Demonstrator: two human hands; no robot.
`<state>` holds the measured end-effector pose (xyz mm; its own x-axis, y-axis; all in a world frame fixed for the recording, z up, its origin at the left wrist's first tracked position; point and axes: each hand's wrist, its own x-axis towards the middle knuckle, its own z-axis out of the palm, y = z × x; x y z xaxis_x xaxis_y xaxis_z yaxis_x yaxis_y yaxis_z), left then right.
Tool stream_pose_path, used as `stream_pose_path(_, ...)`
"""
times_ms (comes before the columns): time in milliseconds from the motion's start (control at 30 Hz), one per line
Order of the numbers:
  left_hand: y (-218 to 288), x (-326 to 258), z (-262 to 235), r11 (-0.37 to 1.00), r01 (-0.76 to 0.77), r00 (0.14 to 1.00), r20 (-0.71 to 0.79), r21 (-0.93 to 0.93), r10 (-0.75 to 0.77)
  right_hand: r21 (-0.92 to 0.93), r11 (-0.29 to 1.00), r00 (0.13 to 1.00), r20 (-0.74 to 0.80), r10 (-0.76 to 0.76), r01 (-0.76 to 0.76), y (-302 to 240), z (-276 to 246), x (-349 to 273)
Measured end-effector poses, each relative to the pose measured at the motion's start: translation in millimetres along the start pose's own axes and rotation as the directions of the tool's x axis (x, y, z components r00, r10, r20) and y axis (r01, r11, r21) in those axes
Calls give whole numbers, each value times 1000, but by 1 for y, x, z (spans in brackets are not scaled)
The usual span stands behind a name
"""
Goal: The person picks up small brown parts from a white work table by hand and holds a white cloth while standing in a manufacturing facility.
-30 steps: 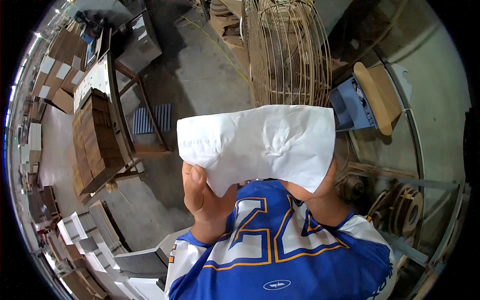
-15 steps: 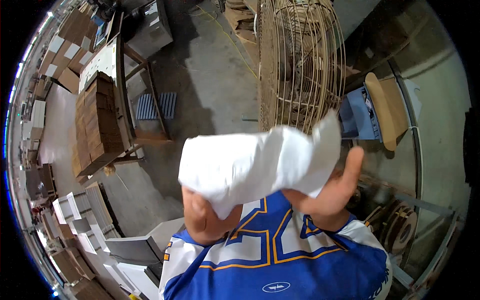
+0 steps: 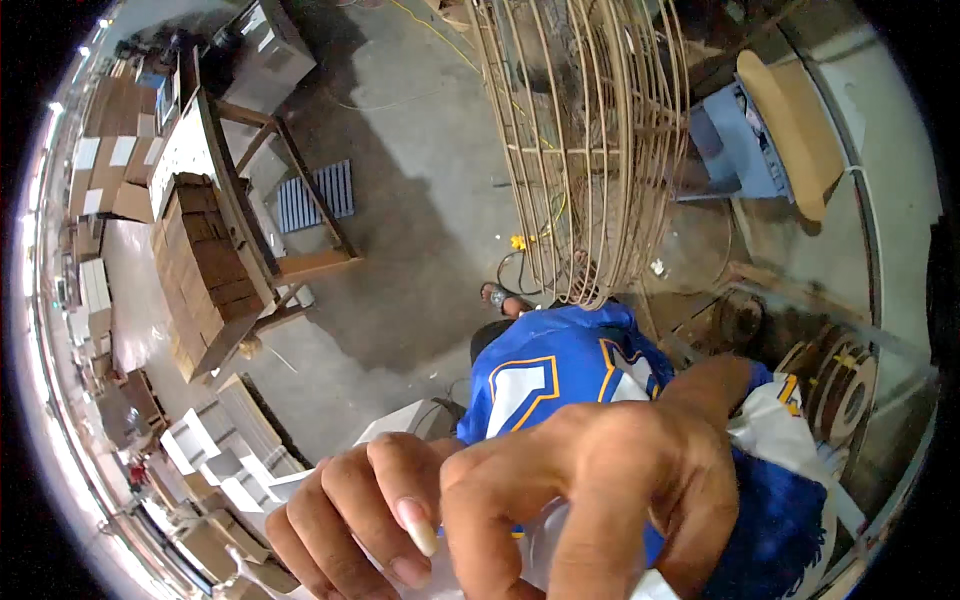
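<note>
The floor (image 3: 400, 230) is bare grey concrete, in a workshop or warehouse crowded with stock. A tall round wire cage (image 3: 585, 150) rises from the floor and serves as the landmark: left of it stands a wooden trestle table (image 3: 250, 210) carrying a stack of flat brown cardboard (image 3: 205, 270), further left are rows of white folded boxes (image 3: 215, 455), and right of the cage sits a blue crate (image 3: 735, 150) with a tan board (image 3: 795, 125) leaning on it. Below the cage, both hands fill the lower frame very close to the lens, over a blue jersey (image 3: 560, 370) with white and yellow lettering. The left hand (image 3: 350, 520) has its fingers curled downward; the right hand (image 3: 610, 490) arches over it, knuckles up, forearm running back to the right. Both close on a white crumpled sheet (image 3: 545, 550), only a sliver of which shows between and beneath the fingers at the bottom edge. Which way its long axis runs cannot be told.
</note>
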<state>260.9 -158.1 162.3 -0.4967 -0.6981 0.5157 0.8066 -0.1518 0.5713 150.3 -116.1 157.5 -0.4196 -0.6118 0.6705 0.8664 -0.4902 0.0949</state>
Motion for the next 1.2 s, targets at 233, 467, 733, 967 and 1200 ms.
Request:
stream_pose_path(233,-8,-7,10,981,178,967,-169,-79,-189,388,788,785,-215,581,-477,-48,16,-4)
stream_pose_path(467,-11,-16,10,977,206,944,-252,-52,-213,349,810,791,-238,563,-472,-62,23,-11)
stream_pose_path(733,-24,-24,34,983,131,900,-431,127,-64,-642,757,990,132,-40,116,-48,6,26)
stream_pose_path(967,-32,-30,48,962,83,863,-502,259,60,-992,-127,996,21,-87,10,-49,30,-20)
stream_pose_path(1200,-55,-25,44,922,-62,892,-394,381,222,-935,-235,933,312,-181,267,-43,9,-18)
